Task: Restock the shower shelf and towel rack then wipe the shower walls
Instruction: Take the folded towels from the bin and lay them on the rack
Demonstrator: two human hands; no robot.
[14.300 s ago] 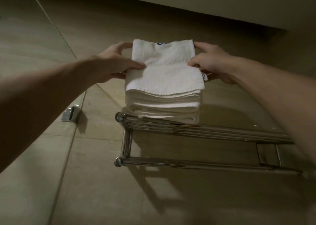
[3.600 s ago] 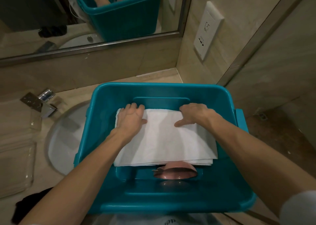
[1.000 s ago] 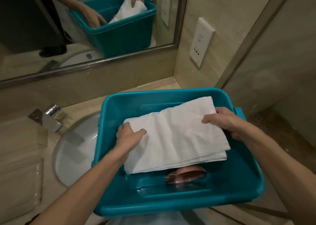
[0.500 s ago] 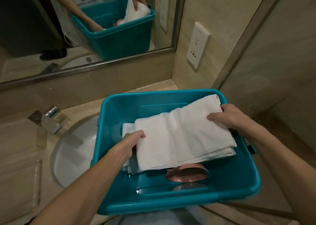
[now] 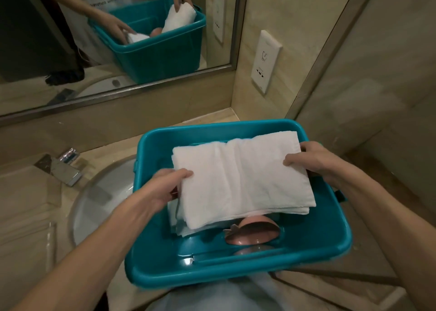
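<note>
A folded white towel [image 5: 243, 180] is lifted above a teal plastic bin [image 5: 236, 268] that rests on the vanity counter. My left hand [image 5: 165, 188] grips the towel's left edge and my right hand [image 5: 313, 162] grips its right edge. Beneath it, at the bin's left side, lies another folded white towel [image 5: 175, 214], mostly hidden. A pink dish [image 5: 253, 234] lies in the bin below the lifted towel's near edge.
A white sink basin [image 5: 99, 199] with a chrome faucet [image 5: 63, 171] sits left of the bin. A mirror [image 5: 113, 39] on the back wall reflects the bin and arms. A white wall socket [image 5: 265, 60] and a metal-framed glass panel [image 5: 330, 50] are on the right.
Both hands have raised the top towel a little higher and off the lower towel, whose left edge now shows. The bin has not moved.
</note>
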